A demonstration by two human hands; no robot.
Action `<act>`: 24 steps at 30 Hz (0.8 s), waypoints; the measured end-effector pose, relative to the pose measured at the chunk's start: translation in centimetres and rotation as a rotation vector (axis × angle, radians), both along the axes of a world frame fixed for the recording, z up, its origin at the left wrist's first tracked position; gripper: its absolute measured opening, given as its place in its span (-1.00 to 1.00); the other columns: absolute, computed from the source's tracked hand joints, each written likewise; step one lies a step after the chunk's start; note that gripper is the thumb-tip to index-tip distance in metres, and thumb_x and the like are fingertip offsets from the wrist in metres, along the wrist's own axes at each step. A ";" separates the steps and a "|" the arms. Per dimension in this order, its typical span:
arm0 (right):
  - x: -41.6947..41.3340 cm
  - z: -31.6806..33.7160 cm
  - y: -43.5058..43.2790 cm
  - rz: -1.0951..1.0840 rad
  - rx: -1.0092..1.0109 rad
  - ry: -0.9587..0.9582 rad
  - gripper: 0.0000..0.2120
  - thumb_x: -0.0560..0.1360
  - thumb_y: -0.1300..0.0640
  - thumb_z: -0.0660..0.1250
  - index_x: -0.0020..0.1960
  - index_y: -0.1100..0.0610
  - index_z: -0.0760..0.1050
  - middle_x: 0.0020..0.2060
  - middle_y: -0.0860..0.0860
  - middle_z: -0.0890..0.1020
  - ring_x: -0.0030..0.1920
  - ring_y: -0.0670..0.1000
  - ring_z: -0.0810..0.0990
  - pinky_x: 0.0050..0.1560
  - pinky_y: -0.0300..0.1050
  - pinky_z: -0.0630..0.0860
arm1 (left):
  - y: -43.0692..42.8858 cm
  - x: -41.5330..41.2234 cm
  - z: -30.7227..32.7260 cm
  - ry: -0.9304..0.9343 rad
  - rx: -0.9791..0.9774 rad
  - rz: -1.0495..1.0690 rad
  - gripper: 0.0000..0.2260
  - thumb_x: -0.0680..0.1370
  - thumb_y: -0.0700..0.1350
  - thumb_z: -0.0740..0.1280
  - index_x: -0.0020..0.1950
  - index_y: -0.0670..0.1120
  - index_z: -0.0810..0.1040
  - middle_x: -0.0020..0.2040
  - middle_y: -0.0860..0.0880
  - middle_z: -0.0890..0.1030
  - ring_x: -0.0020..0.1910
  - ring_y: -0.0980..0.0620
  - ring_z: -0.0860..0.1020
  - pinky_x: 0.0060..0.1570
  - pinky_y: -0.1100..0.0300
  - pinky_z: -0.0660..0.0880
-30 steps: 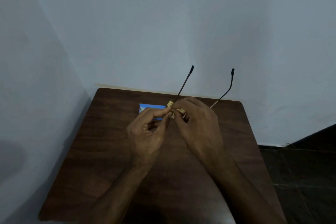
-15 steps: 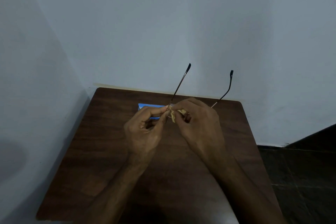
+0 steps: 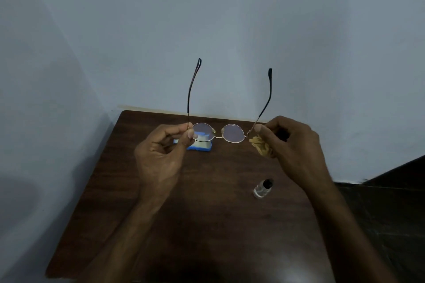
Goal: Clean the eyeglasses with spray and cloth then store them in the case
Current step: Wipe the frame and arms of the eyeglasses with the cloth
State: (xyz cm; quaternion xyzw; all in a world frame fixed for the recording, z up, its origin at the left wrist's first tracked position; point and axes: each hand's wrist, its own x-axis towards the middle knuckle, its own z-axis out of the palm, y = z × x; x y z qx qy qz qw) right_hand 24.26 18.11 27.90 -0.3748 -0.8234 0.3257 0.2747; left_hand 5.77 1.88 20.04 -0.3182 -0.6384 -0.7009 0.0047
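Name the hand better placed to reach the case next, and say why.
Left, likely. The left hand pinches only the glasses at a hinge, and the case lies on the table just beyond it. The right hand also grips the cloth and is farther off.

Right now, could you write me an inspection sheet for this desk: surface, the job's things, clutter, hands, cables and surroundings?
Surface: dark wooden table, set into a corner.
Job's things: eyeglasses held above the table, temples unfolded and pointing away; tan cloth bunched in the right hand; clear spray bottle with a black cap on the table near the right forearm; blue case on the table, pale inside showing, partly behind one lens.
Clutter: nothing seen.
Hands: left hand pinches one end of the frame; right hand pinches the other end.
Cables: nothing seen.
Surroundings: pale walls; dark floor to the right.
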 end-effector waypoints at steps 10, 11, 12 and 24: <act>-2.1 0.5 -0.1 0.210 0.091 -0.017 -0.89 0.61 0.03 0.42 -0.05 0.03 0.64 -0.25 -0.11 0.69 -0.16 -0.11 0.64 -0.20 -0.35 0.51 | -0.7 -0.9 1.0 0.030 0.012 0.005 -0.79 0.53 -0.15 0.48 0.13 -0.19 0.68 -0.02 0.25 0.74 0.03 0.05 0.75 0.02 0.32 0.64; -2.3 0.3 -0.1 0.210 0.102 -0.008 -0.87 0.62 0.02 0.42 -0.09 0.03 0.62 -0.28 -0.10 0.67 -0.20 -0.09 0.63 -0.23 -0.32 0.49 | -0.7 -0.9 1.0 0.028 0.023 0.009 -0.79 0.53 -0.16 0.48 0.13 -0.20 0.69 -0.02 0.24 0.75 0.03 0.04 0.75 0.02 0.32 0.63; -2.5 0.1 -0.1 0.211 0.112 0.000 -0.84 0.62 0.01 0.41 -0.11 0.03 0.59 -0.31 -0.09 0.65 -0.24 -0.07 0.61 -0.26 -0.31 0.47 | -0.7 -0.9 1.0 0.023 0.035 0.012 -0.80 0.53 -0.19 0.48 0.14 -0.21 0.68 -0.03 0.23 0.75 0.03 0.05 0.75 0.02 0.33 0.63; -3.4 -0.2 0.1 0.204 0.242 0.076 -0.76 0.65 0.08 0.38 -0.18 0.01 0.46 -0.46 -0.21 0.42 -0.35 -0.21 0.50 -0.32 -0.44 0.33 | 1.1 1.5 0.9 -0.458 0.253 -0.038 -0.57 0.44 -0.11 0.53 0.30 -0.16 0.63 0.17 -0.02 0.74 0.11 -0.04 0.73 -0.04 0.07 0.71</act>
